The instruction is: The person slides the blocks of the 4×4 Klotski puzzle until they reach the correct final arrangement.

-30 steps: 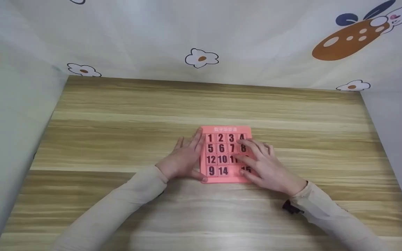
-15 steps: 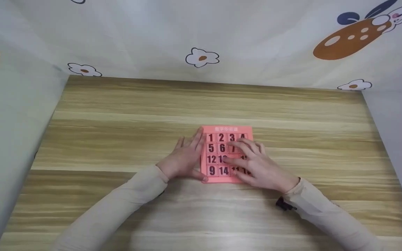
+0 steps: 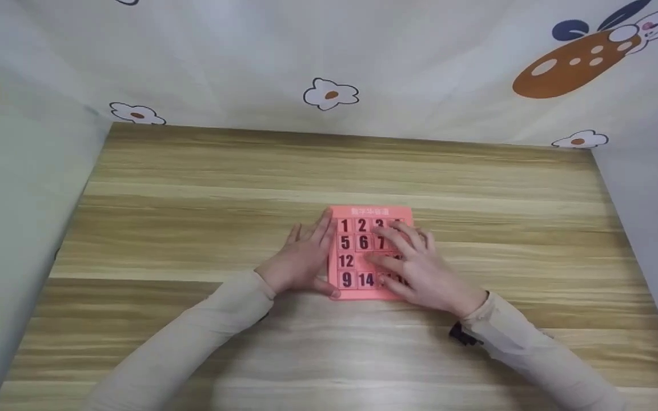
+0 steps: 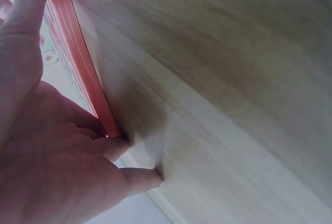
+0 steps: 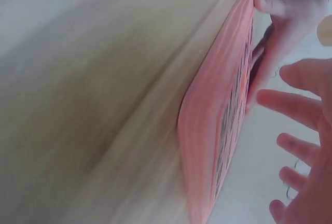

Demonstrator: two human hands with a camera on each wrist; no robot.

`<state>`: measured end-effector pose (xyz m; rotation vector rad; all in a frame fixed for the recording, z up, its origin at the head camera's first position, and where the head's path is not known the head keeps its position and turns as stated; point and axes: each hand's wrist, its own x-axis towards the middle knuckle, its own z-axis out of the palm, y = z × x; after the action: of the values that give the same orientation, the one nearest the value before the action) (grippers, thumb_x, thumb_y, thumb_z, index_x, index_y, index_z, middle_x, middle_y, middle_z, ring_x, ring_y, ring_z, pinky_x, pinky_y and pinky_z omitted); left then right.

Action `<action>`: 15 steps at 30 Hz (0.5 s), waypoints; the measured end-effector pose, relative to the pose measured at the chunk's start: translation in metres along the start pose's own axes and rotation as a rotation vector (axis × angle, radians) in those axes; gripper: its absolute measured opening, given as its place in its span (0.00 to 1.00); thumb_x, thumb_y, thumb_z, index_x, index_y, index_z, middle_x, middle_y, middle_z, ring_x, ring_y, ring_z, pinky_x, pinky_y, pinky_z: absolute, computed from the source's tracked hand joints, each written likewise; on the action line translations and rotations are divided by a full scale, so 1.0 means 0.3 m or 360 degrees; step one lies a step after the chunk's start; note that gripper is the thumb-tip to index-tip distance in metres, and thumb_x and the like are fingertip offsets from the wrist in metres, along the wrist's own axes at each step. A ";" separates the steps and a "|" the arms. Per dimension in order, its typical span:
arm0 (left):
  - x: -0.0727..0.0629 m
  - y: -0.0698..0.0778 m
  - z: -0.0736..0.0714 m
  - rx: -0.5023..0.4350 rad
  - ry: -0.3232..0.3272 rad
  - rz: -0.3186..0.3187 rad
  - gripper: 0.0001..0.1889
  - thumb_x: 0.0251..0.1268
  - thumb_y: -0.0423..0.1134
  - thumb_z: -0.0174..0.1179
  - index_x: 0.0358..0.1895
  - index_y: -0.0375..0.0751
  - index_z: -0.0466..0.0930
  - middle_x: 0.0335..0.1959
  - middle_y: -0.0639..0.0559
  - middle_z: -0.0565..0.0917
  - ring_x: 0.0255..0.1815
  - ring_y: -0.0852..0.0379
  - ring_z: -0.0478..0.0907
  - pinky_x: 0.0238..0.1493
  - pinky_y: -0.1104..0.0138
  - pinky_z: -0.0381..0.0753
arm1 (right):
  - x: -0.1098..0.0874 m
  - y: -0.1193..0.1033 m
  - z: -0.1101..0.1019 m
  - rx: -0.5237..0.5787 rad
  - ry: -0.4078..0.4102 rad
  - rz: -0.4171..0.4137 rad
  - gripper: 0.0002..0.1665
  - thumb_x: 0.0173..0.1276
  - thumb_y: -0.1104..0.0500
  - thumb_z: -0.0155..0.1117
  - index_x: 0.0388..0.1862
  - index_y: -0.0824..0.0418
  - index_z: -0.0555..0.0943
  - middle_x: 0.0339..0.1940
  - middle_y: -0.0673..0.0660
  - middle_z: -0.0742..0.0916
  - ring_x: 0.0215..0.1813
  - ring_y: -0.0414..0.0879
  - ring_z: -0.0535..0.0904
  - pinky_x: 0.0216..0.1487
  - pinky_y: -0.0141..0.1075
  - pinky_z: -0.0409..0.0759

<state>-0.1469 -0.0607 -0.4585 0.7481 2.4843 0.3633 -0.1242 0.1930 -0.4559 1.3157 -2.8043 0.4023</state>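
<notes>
A pink number slide puzzle (image 3: 363,294) lies flat on the table in the head view, its black-numbered tiles facing up. My left hand (image 3: 297,261) rests along its left edge, straight fingers near the top corner and thumb (image 3: 327,287) at the bottom corner. Over the right part of the board, my right hand (image 3: 429,274) has its fingers spread and slightly bent, the fingertips at the tiles. A vacant slot shows right of tile 12 (image 3: 346,261). The right-hand tiles are partly hidden under the fingers. In the right wrist view the puzzle's side (image 5: 207,99) shows beside the fingers.
The wood-grain table (image 3: 203,171) extends around the board. A pale curtain (image 3: 237,68) printed with flowers stands behind it, and light side walls (image 3: 20,200) flank it. A black device (image 3: 465,334) sits at the right wrist.
My right hand has shifted left over the board. Tile 11 has slid down to the bottom row, then tile 10 has left its slot beside tile 12. My left hand has stayed still.
</notes>
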 end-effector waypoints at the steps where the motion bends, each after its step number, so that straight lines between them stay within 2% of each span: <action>1: 0.000 -0.001 0.000 0.0006 -0.0006 0.0001 0.71 0.40 0.68 0.67 0.75 0.31 0.30 0.75 0.39 0.25 0.76 0.43 0.31 0.71 0.44 0.33 | 0.010 -0.008 0.006 0.0002 -0.0028 -0.0017 0.24 0.67 0.47 0.61 0.61 0.50 0.80 0.73 0.63 0.65 0.72 0.65 0.55 0.63 0.68 0.55; 4: -0.002 -0.002 0.000 0.0009 0.0003 0.0015 0.70 0.41 0.68 0.67 0.75 0.31 0.31 0.75 0.39 0.25 0.76 0.43 0.30 0.71 0.43 0.34 | 0.040 -0.028 0.023 0.0006 -0.0116 -0.0069 0.27 0.69 0.45 0.57 0.67 0.46 0.75 0.75 0.62 0.62 0.73 0.66 0.53 0.64 0.68 0.53; 6: -0.002 -0.003 0.000 0.0009 0.0004 0.0018 0.70 0.41 0.67 0.67 0.75 0.31 0.31 0.75 0.39 0.25 0.76 0.43 0.30 0.71 0.43 0.34 | 0.050 -0.034 0.027 -0.0005 -0.0155 -0.0076 0.27 0.70 0.44 0.56 0.67 0.45 0.74 0.75 0.60 0.61 0.73 0.65 0.52 0.64 0.68 0.53; 11: 0.002 -0.005 0.004 0.0004 0.0006 0.0020 0.70 0.41 0.68 0.67 0.75 0.31 0.30 0.75 0.39 0.25 0.76 0.44 0.30 0.71 0.44 0.34 | 0.034 -0.025 0.005 -0.0023 -0.0120 -0.0021 0.20 0.69 0.46 0.59 0.55 0.50 0.84 0.74 0.60 0.65 0.73 0.63 0.52 0.64 0.66 0.54; 15: 0.005 -0.005 0.007 0.0014 0.0005 0.0018 0.70 0.40 0.67 0.67 0.75 0.31 0.30 0.75 0.39 0.24 0.76 0.44 0.29 0.71 0.44 0.34 | 0.021 -0.026 -0.003 0.0017 -0.0069 -0.0165 0.19 0.67 0.46 0.60 0.53 0.49 0.85 0.73 0.61 0.65 0.72 0.64 0.53 0.63 0.67 0.54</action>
<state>-0.1474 -0.0609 -0.4613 0.7659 2.4872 0.3579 -0.1225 0.1838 -0.4526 1.4815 -2.7564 0.3910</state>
